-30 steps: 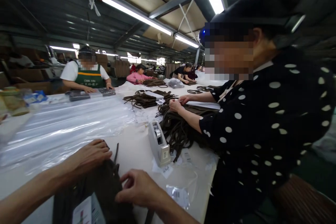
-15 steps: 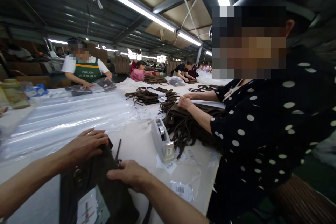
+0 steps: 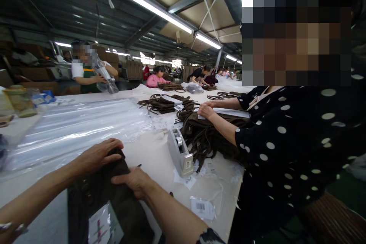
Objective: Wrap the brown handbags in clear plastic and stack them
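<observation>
A folded dark brown garment [image 3: 121, 198] lies on the table in front of me, with small metal fittings on its left part and a plastic-covered label [image 3: 100, 223] on top. My left hand [image 3: 98, 154] grips its far end, fingers curled over the edge. At the garment's right edge, my right hand [image 3: 135, 181] holds the cloth with the thumb on top; its other fingers are mostly hidden beneath. A small dark tip, perhaps of a strap, shows just beyond the right hand.
Clear plastic bags [image 3: 85, 122] cover the table's left side. A grey tape dispenser [image 3: 180, 152] stands right of centre, near a barcode packet [image 3: 202, 207]. Close on my right, a co-worker in a dotted top [image 3: 274, 145] handles a stack of strapped brown pieces [image 3: 211, 133]. More people work farther back.
My left hand has shifted slightly right along the far end. My right hand has moved inward over the edge, and the dark strap there has mostly dropped from sight. The far-left co-worker has lifted a bagged item.
</observation>
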`<state>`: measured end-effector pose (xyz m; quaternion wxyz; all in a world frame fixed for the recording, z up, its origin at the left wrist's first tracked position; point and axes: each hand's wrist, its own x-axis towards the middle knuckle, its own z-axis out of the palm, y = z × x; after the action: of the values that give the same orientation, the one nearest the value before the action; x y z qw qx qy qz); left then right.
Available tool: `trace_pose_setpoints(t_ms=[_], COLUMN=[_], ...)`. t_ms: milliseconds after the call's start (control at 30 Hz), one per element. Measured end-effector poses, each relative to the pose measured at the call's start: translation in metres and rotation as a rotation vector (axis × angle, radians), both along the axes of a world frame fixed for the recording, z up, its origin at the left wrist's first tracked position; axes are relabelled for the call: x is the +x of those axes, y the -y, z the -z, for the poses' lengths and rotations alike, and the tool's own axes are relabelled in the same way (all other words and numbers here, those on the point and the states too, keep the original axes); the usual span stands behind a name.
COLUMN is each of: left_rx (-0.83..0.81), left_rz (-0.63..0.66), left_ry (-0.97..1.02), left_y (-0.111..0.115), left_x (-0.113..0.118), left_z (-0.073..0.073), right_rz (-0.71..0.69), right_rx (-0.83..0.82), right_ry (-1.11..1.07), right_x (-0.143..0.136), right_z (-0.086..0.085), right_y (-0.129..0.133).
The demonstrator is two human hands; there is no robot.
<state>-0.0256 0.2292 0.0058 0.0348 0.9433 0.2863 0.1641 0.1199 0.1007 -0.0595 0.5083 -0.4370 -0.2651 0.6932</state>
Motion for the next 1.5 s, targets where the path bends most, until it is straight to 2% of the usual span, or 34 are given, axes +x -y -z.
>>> trace_pose_setpoints(t_ms=[100,167,233,333,467,633,700,767,833,900,967,1033,1167,1233,1333,1433,1500], left_rx=[-0.275,-0.377,-0.408,-0.401,-0.395,-0.423,-0.440,-0.462,-0.494,-0.533,-0.576,-0.616,-0.724,-0.745,-0.607,-0.479,-0.449], left_rz=[-0.137,-0.179,-0.195,-0.247,-0.428,-0.587,-0.599,-0.580,-0.518,-0.424,-0.332,-0.268,-0.227,-0.248,-0.334,-0.474,-0.582], left_ry=[0.067,0.055,0.047,0.030,-0.061,-0.093,-0.080,-0.053,-0.010,0.041,0.081,0.101,0.202,0.269,0.163,-0.026,-0.082], left_y=[-0.014,-0.021,-0.022,-0.012,0.007,0.009,0.009,0.008,0.007,0.006,0.008,0.012,0.022,0.024,0.021,0.016,0.016], left_x=[-0.014,-0.019,-0.019,-0.012,0.002,0.007,0.008,0.008,0.009,0.007,0.003,-0.002,-0.011,-0.012,-0.006,0.005,0.012], left_z=[0.013,0.021,0.026,0.030,0.039,0.056,0.057,0.053,0.044,0.031,0.016,0.001,-0.021,-0.025,-0.017,0.007,0.024], right_rz=[-0.006,0.017,0.057,0.094,0.030,-0.005,-0.011,0.004,0.014,0.004,0.030,0.057,-0.134,-0.124,-0.012,0.001,-0.020], right_rx=[-0.015,-0.006,-0.025,-0.086,-0.122,-0.071,-0.026,0.060,0.153,0.192,0.181,0.198,0.215,0.221,0.225,0.070,-0.020], right_ry=[-0.001,0.064,0.138,0.131,0.063,0.117,0.178,0.352,0.593,0.725,0.661,0.492,0.116,0.020,-0.076,-0.078,-0.028], right_x=[0.004,0.003,-0.002,-0.009,-0.012,-0.004,0.006,0.018,0.029,0.036,0.038,0.034,0.012,-0.001,-0.016,-0.022,-0.022], right_z=[-0.009,-0.017,-0.020,-0.014,-0.002,0.001,-0.001,-0.001,-0.001,-0.002,-0.005,-0.013,-0.027,-0.028,-0.018,0.000,0.010], right_y=[-0.007,-0.014,-0.021,-0.024,-0.018,0.001,0.019,0.039,0.056,0.063,0.060,0.049,0.025,0.017,0.008,-0.002,-0.008])
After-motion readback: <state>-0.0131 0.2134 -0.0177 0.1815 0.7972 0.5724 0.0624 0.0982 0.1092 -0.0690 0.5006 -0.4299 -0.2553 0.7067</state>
